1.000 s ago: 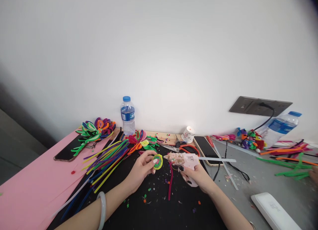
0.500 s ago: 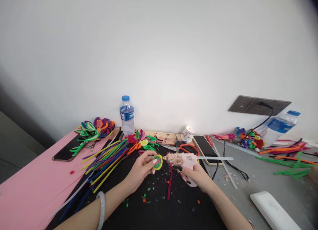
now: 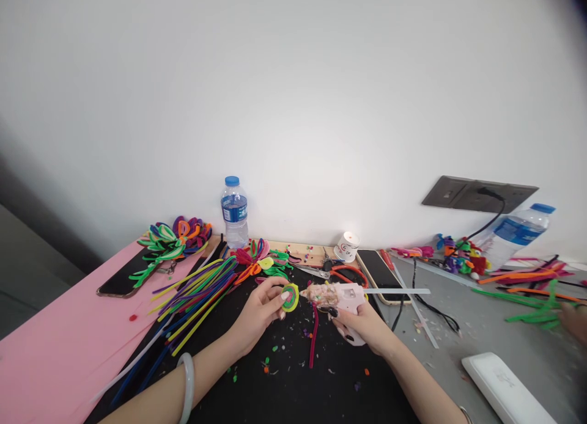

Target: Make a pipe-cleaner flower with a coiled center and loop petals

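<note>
My left hand [image 3: 265,309] pinches a round pipe-cleaner coil [image 3: 290,297], yellow outside with green and pink inside. Wrapped round the handle of a pale pink hot glue gun [image 3: 351,297] is my right hand [image 3: 360,325]. The gun's nozzle points left, right at the coil's edge; I cannot tell whether they touch. A clear glue stick [image 3: 398,291] juts from the gun's back. Below the nozzle a magenta pipe cleaner [image 3: 314,338] lies on the black mat [image 3: 275,393]. Small coloured scraps are scattered about it.
Left of my hands lie many pipe cleaners [image 3: 197,296] and a phone [image 3: 121,280]. Behind stand a water bottle [image 3: 235,213] and a paper cup [image 3: 347,247], near orange-handled scissors [image 3: 351,274]. To the right are another phone [image 3: 378,268], a black cord [image 3: 440,314], a white case [image 3: 504,384] and another person's hand [image 3: 573,319].
The coil has shifted very slightly while staying at the nozzle. At the right edge, the other person's hand has moved a little further into view. My right hand holds almost still.
</note>
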The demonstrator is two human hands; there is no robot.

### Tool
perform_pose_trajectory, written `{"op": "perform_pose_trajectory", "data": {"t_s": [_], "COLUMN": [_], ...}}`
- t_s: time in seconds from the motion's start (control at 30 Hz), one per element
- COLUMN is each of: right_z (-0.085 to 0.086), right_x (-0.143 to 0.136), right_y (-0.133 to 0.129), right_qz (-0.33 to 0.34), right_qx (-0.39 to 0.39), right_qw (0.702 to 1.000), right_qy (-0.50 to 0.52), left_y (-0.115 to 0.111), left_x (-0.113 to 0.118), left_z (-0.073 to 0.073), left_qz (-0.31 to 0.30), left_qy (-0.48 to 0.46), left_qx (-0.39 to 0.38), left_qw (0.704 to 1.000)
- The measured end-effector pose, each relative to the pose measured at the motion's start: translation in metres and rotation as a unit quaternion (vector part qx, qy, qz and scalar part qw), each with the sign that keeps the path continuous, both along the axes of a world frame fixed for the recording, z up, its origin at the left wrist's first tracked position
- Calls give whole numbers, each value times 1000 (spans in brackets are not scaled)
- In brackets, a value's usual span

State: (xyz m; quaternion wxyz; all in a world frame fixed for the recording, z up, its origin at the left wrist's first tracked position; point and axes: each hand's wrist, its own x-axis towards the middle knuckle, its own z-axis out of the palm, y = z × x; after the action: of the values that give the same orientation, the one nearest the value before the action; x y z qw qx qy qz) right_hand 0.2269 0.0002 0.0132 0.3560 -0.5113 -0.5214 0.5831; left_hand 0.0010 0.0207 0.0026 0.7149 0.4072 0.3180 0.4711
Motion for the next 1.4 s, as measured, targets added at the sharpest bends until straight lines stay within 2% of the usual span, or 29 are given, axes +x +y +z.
{"op": "perform_pose_trajectory", "data": {"t_s": [0.57,0.83,1.0,1.4], "right_z": [2,3,-2,-9], "right_x": [-1,0,1,2], "right_y": [-2,-2,0,2], "right_qz": [38,19,9,-22], "right_qx": [-17,-12,8,-4], "right_qw": [999,1000,1000,1000], "right_qy": [-22,-12,7,21], "left_y": [-1,-2,-2,-1], "left_x": [-1,1,0,0], "left_z": [4,5,4,5], "left_qz": [24,24,12,-5], "left_qy": [15,24,28,32], "left_qx": [-8,-8,-12,-13], "left_qw": [1000,999,999,999]}}
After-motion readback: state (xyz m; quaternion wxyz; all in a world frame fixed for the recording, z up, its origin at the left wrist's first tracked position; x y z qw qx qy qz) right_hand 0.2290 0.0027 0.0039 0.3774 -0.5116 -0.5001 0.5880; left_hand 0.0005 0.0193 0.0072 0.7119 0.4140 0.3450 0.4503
